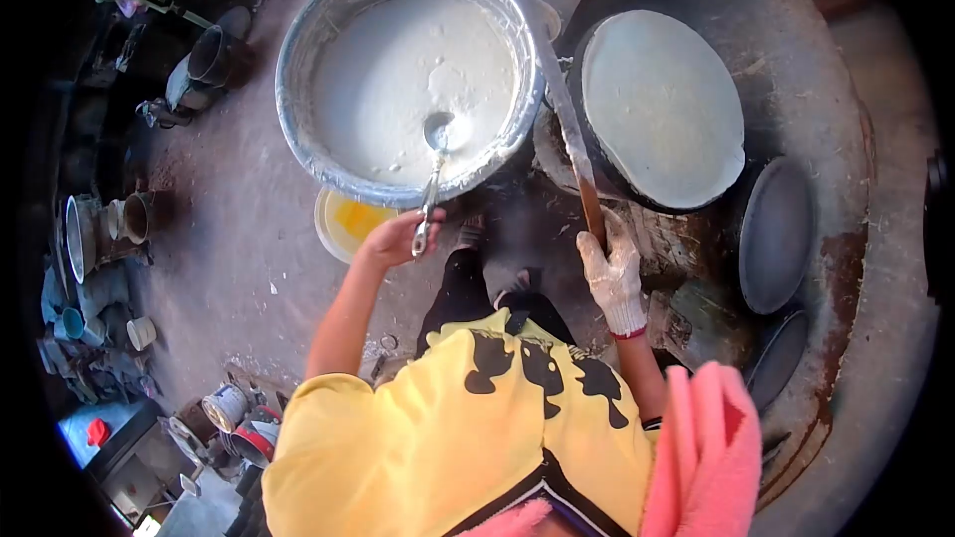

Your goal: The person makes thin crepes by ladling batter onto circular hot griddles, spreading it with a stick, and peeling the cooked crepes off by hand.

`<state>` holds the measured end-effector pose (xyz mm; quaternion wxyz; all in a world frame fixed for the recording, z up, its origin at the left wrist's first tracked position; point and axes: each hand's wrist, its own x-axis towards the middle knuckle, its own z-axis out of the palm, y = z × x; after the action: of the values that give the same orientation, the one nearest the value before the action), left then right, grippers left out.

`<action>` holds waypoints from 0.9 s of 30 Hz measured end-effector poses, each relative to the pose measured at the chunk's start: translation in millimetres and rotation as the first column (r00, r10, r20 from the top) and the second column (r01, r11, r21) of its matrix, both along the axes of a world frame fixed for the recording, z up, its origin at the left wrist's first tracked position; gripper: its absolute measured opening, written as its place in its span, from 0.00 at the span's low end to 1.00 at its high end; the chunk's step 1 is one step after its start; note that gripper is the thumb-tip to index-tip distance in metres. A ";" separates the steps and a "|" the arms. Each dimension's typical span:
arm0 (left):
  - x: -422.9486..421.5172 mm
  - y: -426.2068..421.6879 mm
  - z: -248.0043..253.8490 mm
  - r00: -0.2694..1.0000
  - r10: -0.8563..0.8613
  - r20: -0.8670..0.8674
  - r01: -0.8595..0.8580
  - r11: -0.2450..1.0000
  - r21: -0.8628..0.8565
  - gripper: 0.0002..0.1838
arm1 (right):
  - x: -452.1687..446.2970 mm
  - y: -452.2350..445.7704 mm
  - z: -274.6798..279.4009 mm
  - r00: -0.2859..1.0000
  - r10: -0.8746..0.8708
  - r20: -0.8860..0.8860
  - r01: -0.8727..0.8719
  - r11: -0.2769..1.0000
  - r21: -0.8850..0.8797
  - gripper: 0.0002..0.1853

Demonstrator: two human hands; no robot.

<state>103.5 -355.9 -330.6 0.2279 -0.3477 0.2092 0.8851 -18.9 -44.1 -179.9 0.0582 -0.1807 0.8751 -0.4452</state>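
Observation:
A large metal basin [288, 124] holds thick white batter [368, 70]. In it rests the bowl of a metal ladle [432, 189], its handle leaning over the near rim. My bare left hand [396, 239] is closed around the end of that handle. My right hand [612, 273], in a pale work glove, grips the brown handle of a long, flat wooden spatula [565, 114]. The batter-coated blade points up between the basin and a round griddle [589, 144]. A thin, pale round sheet of batter [662, 104] covers the griddle's top.
Below the basin stands a pale tub [333, 239] with something yellow inside. Dark round pans [776, 236] sit in the curved stove surface [796, 70] at right. Buckets [85, 239] and assorted containers [227, 406] line the left side. A pink cloth [706, 447] hangs over my shirt.

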 end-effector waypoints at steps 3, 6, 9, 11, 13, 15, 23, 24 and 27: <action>-69.4 -7.8 -63.7 0.988 0.153 -0.021 -0.143 0.954 0.262 0.12 | -18.7 -20.3 -20.5 0.999 0.037 0.035 -0.038 0.998 0.041 0.22; -59.7 -4.4 -10.8 0.952 -0.298 0.064 0.285 0.797 -0.533 0.09 | -16.7 -26.9 -5.3 0.995 0.073 0.072 -0.076 0.996 0.050 0.25; -84.5 -8.9 7.1 0.905 -0.341 0.255 0.405 0.504 -0.763 0.07 | -19.3 -20.7 -4.5 0.996 0.092 -0.011 -0.092 0.993 0.068 0.27; -103.3 -14.1 -33.8 0.913 -0.359 0.194 0.389 0.621 -0.680 0.07 | -25.1 -25.7 -22.3 0.997 0.069 -0.032 -0.065 0.992 0.106 0.26; -113.7 -12.5 -73.7 0.924 -0.354 0.143 0.370 0.736 -0.568 0.07 | -29.4 -30.7 -38.0 0.997 0.075 -0.017 -0.072 0.988 0.135 0.26; -124.3 -19.1 -89.3 0.950 -0.309 0.039 0.309 0.918 -0.249 0.08 | -32.1 -41.6 -48.1 0.995 0.095 0.005 -0.095 0.987 0.130 0.26; -56.2 -11.3 -8.0 0.972 0.232 -0.032 -0.194 0.874 0.445 0.07 | -3.3 -77.5 -98.2 0.921 0.103 0.376 -0.293 0.818 0.495 0.18; -50.0 -12.2 15.3 0.962 0.270 -0.039 -0.224 0.863 0.453 0.07 | 1.4 -72.0 -61.2 0.909 0.171 0.381 -0.354 0.799 0.486 0.19; -26.1 -22.5 94.0 0.915 0.369 -0.161 -0.291 0.883 0.369 0.11 | 45.3 -25.0 -8.1 0.965 0.207 0.160 -0.219 0.974 0.061 0.25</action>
<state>77.4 -378.4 -236.6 0.1036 -0.2311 0.0166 0.9673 26.4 -69.2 -188.0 0.1795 -0.2367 0.8603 -0.4143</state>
